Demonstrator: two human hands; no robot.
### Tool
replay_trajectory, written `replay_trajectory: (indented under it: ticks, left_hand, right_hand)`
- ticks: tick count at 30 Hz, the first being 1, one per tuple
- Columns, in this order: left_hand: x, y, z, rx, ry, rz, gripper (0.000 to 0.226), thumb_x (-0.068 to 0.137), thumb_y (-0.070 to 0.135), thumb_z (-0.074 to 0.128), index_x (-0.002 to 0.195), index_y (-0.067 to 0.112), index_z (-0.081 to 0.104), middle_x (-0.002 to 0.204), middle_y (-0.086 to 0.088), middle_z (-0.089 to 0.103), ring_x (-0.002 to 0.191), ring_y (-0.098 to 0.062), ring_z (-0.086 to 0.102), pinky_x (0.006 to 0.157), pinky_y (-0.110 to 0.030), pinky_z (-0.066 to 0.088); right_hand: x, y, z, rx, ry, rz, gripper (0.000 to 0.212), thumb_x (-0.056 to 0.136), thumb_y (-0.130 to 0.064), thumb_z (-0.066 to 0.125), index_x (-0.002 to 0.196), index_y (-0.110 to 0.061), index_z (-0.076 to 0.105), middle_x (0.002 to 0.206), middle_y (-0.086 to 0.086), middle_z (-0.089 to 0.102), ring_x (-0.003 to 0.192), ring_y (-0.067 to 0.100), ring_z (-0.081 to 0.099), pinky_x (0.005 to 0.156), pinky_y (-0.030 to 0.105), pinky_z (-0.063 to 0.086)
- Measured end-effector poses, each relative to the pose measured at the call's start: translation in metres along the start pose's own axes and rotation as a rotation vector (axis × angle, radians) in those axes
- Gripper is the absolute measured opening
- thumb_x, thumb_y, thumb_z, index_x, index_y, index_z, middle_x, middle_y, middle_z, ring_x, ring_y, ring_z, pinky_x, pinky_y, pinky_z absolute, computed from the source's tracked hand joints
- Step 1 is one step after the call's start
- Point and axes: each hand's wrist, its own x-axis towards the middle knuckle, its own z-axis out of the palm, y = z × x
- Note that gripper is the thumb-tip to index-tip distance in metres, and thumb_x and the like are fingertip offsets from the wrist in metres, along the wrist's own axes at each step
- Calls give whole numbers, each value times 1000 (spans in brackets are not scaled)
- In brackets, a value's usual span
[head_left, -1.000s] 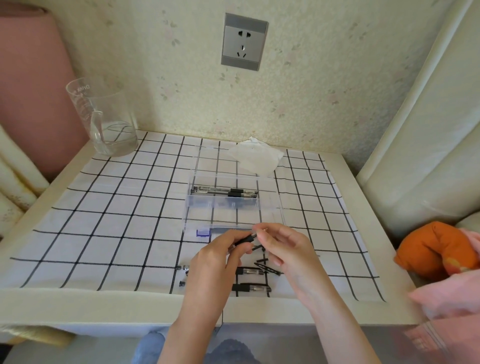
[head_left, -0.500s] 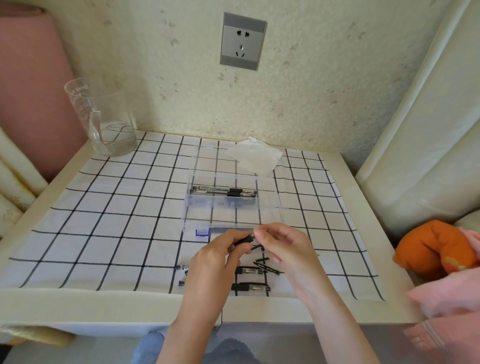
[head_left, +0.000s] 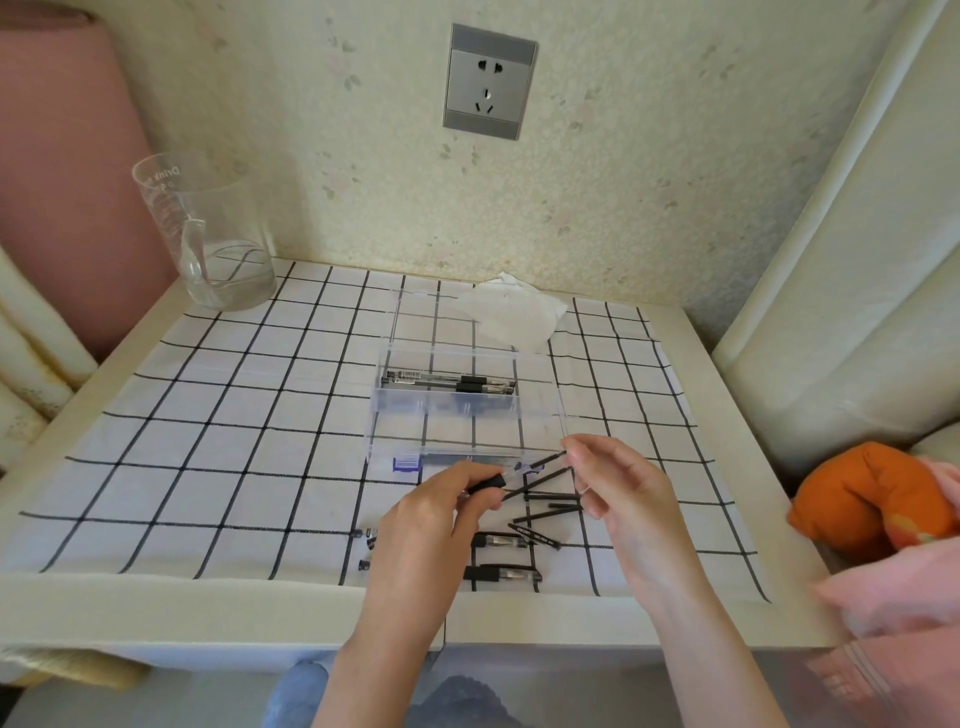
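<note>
Checked cloth (head_left: 208, 441) covers a small table pushed against a papered wall with a grey socket (head_left: 489, 83); a glass jug (head_left: 208, 234) stands at the far left corner and a crumpled tissue (head_left: 511, 314) lies at the back. In the middle sits a clear plastic box (head_left: 387, 415), lid open, with a few whole pens (head_left: 447, 383) along its far side. Those look like the finished share. Just in front of the box, the left hand (head_left: 431, 519) curls round a pen barrel (head_left: 485, 483) at its black grip, while the right hand (head_left: 618, 493) pinches the far end of a thin black refill (head_left: 550, 460) whose other end meets the barrel's clear tip. The job in hand appears to be fitting refill to barrel, though pulling it out cannot be ruled out. A second thin rod (head_left: 540, 479) runs just below; whether the right hand holds it too, I cannot tell. Plenty seems left: more loose refills (head_left: 550, 514) lie on the cloth beneath the hands, two more barrels (head_left: 501, 574) wait near the table's front edge, and small dark end pieces (head_left: 363, 564) sit just left of them — so roughly the middle of the work, by my reading.
</note>
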Motion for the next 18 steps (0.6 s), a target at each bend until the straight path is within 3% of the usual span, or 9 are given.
replay_trajectory:
  ticks: [4,9,11,15,18]
  left_hand:
    - [1,0,-1,-6,-13,-32,16,88,30,55,102,39,60,83,26,63,78,4,58,68,-8,44]
    - [1,1,0,-16,-20,-43,17,89,30,55,103,37,60,86,23,64,77,2,58,68,-9,43]
    - [1,1,0,-11,-24,-46,17,89,31,55,103,37,60,86,24,64,77,4,58,66,-7,42]
    - [2,3,2,-7,-19,-42,16,88,31,55,102,38,60,83,28,62,76,6,57,65,-7,42]
    - [2,3,2,-8,-18,-30,16,88,31,55,102,37,61,82,27,62,79,4,58,67,-12,46]
  right_hand:
    - [3,1,-10,59,71,22,21,72,-29,70,87,-14,73,75,4,58,65,15,44,61,26,36]
    - [-3,10,-14,88,82,47,18,76,-20,68,87,-7,71,79,4,68,67,13,50,55,25,36]
    - [-7,11,-13,100,84,91,22,71,-25,71,86,-8,73,78,6,65,65,14,49,55,26,36]
    - [-12,14,5,62,-18,169,27,69,-26,75,89,-8,74,72,3,67,58,12,48,51,22,36]
    - [-13,12,20,33,-71,149,19,75,-22,74,89,-10,74,72,3,67,58,11,48,47,19,36]
